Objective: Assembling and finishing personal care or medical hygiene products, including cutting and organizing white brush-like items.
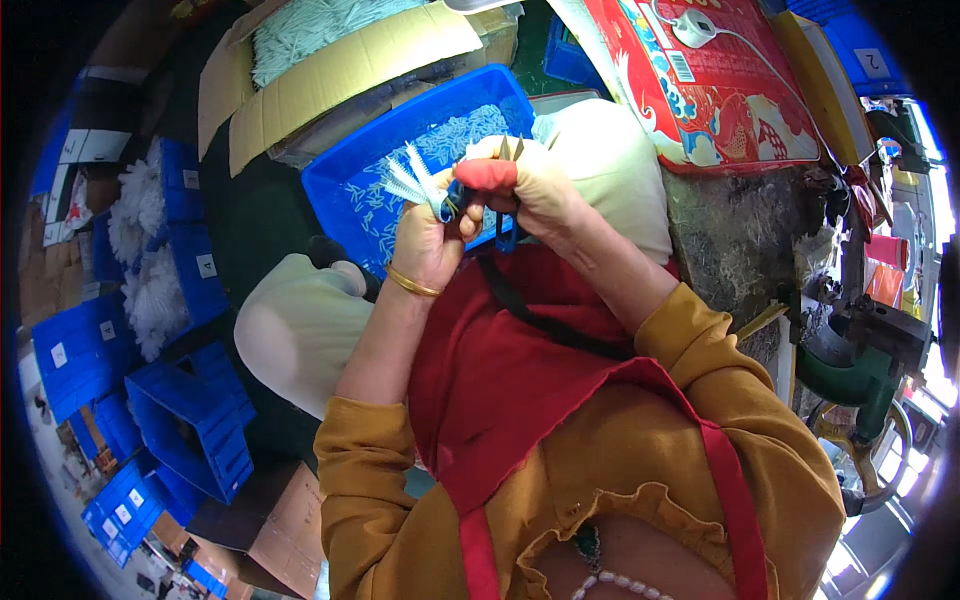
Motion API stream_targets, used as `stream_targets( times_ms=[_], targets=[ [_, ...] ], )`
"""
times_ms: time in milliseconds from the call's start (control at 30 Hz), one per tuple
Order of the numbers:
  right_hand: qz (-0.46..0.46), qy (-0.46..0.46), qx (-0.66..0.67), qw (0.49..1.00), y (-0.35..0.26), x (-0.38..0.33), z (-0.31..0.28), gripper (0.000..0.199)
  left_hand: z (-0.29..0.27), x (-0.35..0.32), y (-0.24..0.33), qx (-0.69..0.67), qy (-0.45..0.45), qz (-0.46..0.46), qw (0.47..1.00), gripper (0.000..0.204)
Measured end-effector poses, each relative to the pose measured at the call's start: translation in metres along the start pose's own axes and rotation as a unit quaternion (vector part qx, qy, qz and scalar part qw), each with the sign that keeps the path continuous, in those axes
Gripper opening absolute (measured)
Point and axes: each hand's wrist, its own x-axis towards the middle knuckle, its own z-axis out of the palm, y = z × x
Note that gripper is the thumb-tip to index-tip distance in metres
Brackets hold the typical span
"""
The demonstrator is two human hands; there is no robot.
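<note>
My left hand (425,245), with a gold bangle at the wrist, is closed around several white, comb-like plastic strips (408,180) that fan up and outward. Close against it, my right hand (545,188) is closed on a small pair of scissors (507,238) with dark blue handles; their dark blade tips poke up past the fingers. A red cover (486,176) wraps one of that hand's digits. Below both hands lies a blue tray (330,205) holding many small, pale, translucent plastic pieces (455,135). Fingers hide where the blades and strips meet.
A cardboard box (350,65) full of thin white plastic pieces stands beyond the tray. To the right, a red printed board (735,110) bears a white plug and cord, and a green machine with a handwheel (860,450) stands nearby. Blue bins (190,420) are stacked at left.
</note>
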Motion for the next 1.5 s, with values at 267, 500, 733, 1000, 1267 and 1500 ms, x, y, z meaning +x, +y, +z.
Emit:
stream_targets(
  times_ms=[267,500,733,1000,1267,1500],
  targets=[
    [-0.019,0.087,0.015,0.996,0.002,0.009,0.002,0.014,0.009,0.003,0.002,0.087,0.082,0.030,0.992,0.020],
    [-0.115,0.037,-0.270,0.955,-0.001,0.016,-0.004,0.017,0.009,-0.004,0.011,0.221,0.076,-0.020,0.972,0.017],
    [-0.075,0.044,-0.201,0.976,-0.019,0.003,0.005,0.014,0.019,-0.009,0.026,0.233,0.023,0.020,0.972,0.017],
    [-0.044,0.011,-0.171,0.984,-0.020,-0.001,0.012,0.015,0.018,-0.011,0.028,0.288,-0.055,-0.099,0.951,0.027],
    [-0.144,0.071,-0.145,0.976,-0.013,0.004,0.003,0.013,0.013,-0.006,0.021,0.234,0.040,0.057,0.970,0.021],
    [-0.183,0.058,-0.186,0.964,-0.002,0.005,0.001,0.008,0.015,-0.011,0.025,0.247,0.042,0.062,0.966,0.020]
  ],
)
